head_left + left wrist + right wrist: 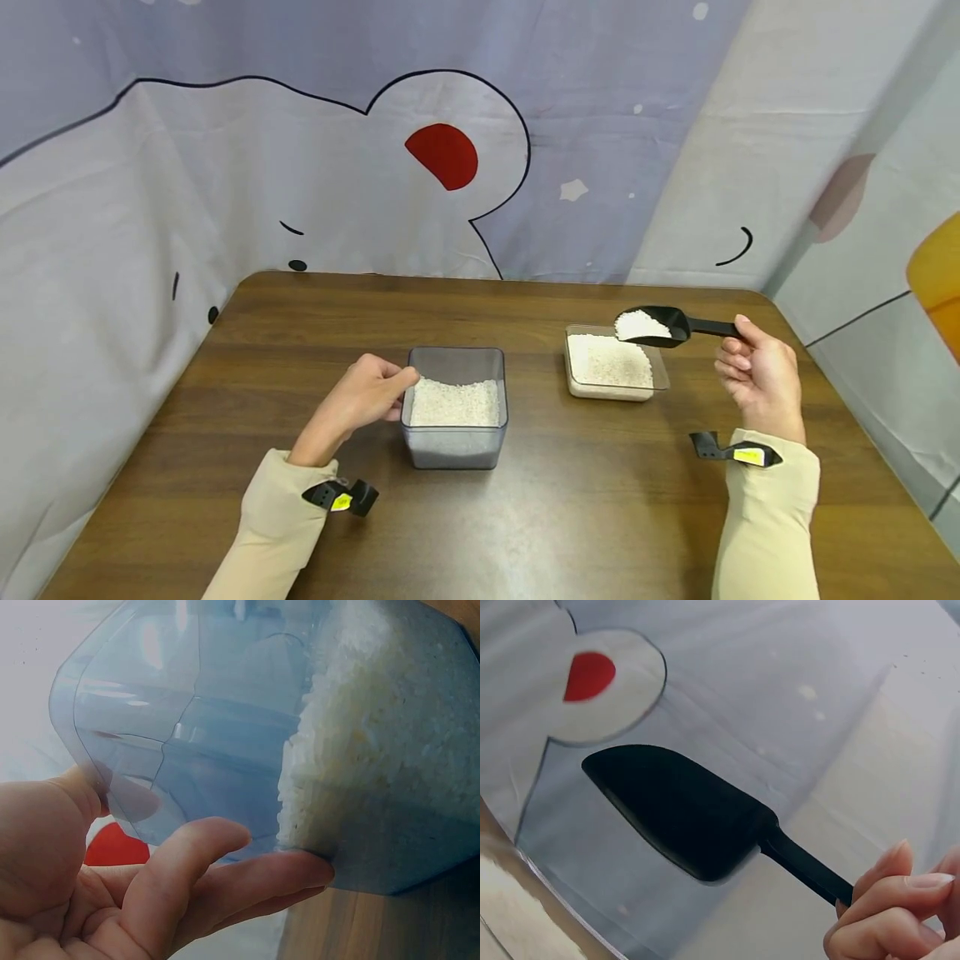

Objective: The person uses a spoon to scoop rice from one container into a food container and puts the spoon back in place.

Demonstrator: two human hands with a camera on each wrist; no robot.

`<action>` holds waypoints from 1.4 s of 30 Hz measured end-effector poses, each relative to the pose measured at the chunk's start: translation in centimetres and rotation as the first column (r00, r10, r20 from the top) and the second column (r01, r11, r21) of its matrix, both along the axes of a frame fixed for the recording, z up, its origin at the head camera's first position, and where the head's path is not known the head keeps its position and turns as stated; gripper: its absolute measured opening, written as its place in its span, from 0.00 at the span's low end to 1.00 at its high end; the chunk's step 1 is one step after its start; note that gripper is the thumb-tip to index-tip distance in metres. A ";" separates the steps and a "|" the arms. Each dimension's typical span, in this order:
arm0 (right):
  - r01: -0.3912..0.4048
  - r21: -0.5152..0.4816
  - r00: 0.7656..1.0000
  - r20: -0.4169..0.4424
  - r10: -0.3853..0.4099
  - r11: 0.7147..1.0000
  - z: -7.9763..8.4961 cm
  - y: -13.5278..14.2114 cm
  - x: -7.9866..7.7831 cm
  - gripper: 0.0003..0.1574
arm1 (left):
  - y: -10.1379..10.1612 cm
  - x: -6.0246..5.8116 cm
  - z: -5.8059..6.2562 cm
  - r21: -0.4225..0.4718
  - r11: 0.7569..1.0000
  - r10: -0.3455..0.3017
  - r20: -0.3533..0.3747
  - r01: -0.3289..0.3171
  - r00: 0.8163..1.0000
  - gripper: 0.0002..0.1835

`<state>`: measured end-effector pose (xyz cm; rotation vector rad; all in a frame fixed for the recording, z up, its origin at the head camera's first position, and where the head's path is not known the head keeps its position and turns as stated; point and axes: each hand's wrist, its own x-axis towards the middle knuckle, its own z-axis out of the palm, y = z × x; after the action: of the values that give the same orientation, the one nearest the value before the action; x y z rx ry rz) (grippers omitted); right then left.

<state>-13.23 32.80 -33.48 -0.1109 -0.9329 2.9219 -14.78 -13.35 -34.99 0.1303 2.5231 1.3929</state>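
My right hand grips the handle of a black scoop, which carries a heap of white rice. The scoop is held over a low clear container with more rice in it. In the right wrist view the scoop's dark underside shows, with the fingers curled round its handle. My left hand holds the left rim of a taller bluish see-through bin, thumb at the top edge. Rice fills the lower part of this bin, seen through its wall in the left wrist view.
Both containers stand on a brown wooden table. A printed cloth with cartoon figures hangs behind the table's far edge and continues along the sides. Each sleeve carries a black wrist strap with a yellow label.
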 end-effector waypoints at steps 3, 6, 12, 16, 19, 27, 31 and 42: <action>0.067 0.036 0.998 0.016 -0.067 0.997 -0.1 0.7 0.2 0.13 | 0.0 0.0 0.1 -0.004 1.000 0.001 -0.002 -0.001 1.000 0.17; 0.123 0.067 0.991 0.035 -0.126 0.990 -0.2 1.4 0.4 0.12 | 0.0 0.0 0.1 -0.013 1.000 0.001 -0.003 -0.001 1.000 0.17; 0.194 0.105 0.978 0.056 -0.201 0.975 -0.5 2.3 0.7 0.11 | 0.0 0.0 0.0 -0.025 1.000 0.002 -0.004 -0.002 1.000 0.17; 0.241 0.218 0.965 0.048 -0.257 0.946 -0.4 2.3 0.9 0.13 | -0.1 0.0 0.0 -0.031 1.000 -0.001 -0.005 0.000 1.000 0.17; 0.283 0.315 0.951 0.029 -0.307 0.906 -0.3 2.0 1.0 0.16 | -0.1 0.0 0.0 -0.034 0.999 -0.002 -0.006 0.002 1.000 0.17; 0.401 0.556 0.872 0.012 -0.490 0.728 0.4 1.0 1.1 0.19 | -0.1 0.0 0.0 -0.031 1.000 0.001 -0.004 -0.001 1.000 0.17; 0.447 0.583 0.848 -0.034 -0.529 0.679 0.6 0.6 1.0 0.20 | -0.1 0.1 0.0 -0.035 0.999 0.003 0.000 -0.003 1.000 0.17; 0.485 0.618 0.816 -0.067 -0.574 0.619 0.8 -0.3 0.7 0.20 | 0.0 0.1 0.1 -0.039 0.999 -0.004 0.003 0.004 1.000 0.17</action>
<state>-12.48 32.53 -32.68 -0.4654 -1.5111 1.9672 -14.71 -13.38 -34.93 0.1259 2.5442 1.3403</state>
